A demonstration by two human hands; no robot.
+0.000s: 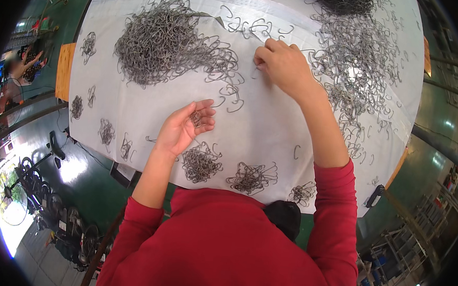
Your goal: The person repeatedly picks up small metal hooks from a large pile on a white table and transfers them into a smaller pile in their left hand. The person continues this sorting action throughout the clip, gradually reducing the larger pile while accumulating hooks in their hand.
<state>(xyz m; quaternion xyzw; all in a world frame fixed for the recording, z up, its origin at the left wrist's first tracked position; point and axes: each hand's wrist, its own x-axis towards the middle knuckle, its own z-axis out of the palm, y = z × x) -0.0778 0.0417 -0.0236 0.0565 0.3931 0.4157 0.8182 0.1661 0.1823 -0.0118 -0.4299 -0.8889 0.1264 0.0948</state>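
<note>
head view: a pale-covered table (271, 135) carries everything, and the big heap of bent wire hooks (156, 47) on it serves as landmark. well to the heap's right lies a loose spread of hooks (360, 62), wider but thinner, with a dark bundle (345, 0) at its far end. right of the heap, between it and the spread, the right hand (282, 65) reaches down with fingers bent and thumb drawn close; whether a hook is pinched there i cannot tell. on the near side of the heap the left hand (180, 127) is turned palm up, fingers loosely curled and apart, a little clump of hooks (195, 119) resting in it rather than squeezed. smaller piles sit nearer the person than the heap, one pile (201, 162) just beside the left wrist and another pile (253, 177) to its right. smallest is a lone hook (296, 152), near side and right of the heap. likely trouble: the curved ends could catch one another, so lifting one might drag neighbours along; the slack left fingers could let the clump slip, and a low wrist could mix it into the pile beside.
</note>
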